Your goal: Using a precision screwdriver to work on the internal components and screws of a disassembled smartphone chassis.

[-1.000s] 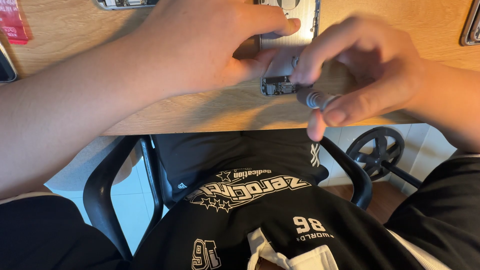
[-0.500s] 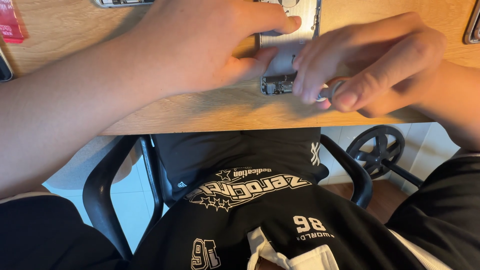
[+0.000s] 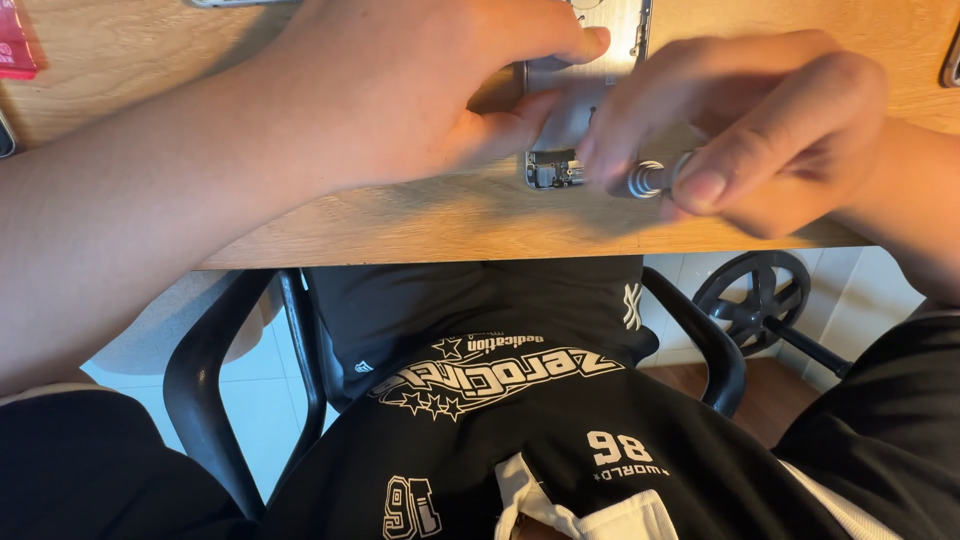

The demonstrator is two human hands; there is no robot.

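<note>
Step in hand, by judgement: fastener work at the lower end of the opened silver metal phone housing, which lies flat on the light wooden table near its front edge. Left hand presses on the housing, fingers spread across its left side and top, holding it down. Right hand has fingers pinched closed around a small silver-tipped screwdriver handle, tip hidden near the exposed connector parts. Next move calls for steady downward pressure and a squarely seated tip, housing kept from sliding
</note>
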